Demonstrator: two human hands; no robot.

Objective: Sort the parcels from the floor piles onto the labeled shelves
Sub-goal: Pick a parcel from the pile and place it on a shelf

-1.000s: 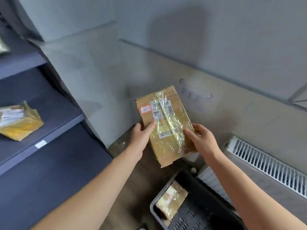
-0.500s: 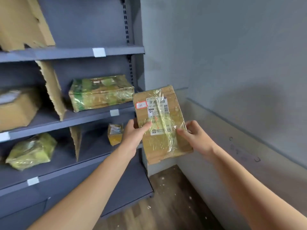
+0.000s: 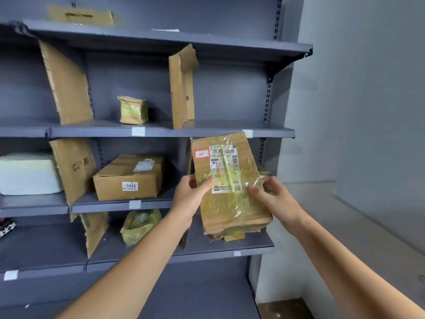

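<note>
Holding a taped parcel point(image 3: 230, 180) label-up before the shelves point(image 3: 161, 130), the left hand point(image 3: 192, 199) and right hand point(image 3: 273, 199) each grip one side, apparently so its label can be matched to a shelf tag point(image 3: 138, 131).

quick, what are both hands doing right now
Left hand: grips the left edge of the flat brown cardboard parcel wrapped in clear tape.
Right hand: grips the same parcel's right edge.
</note>
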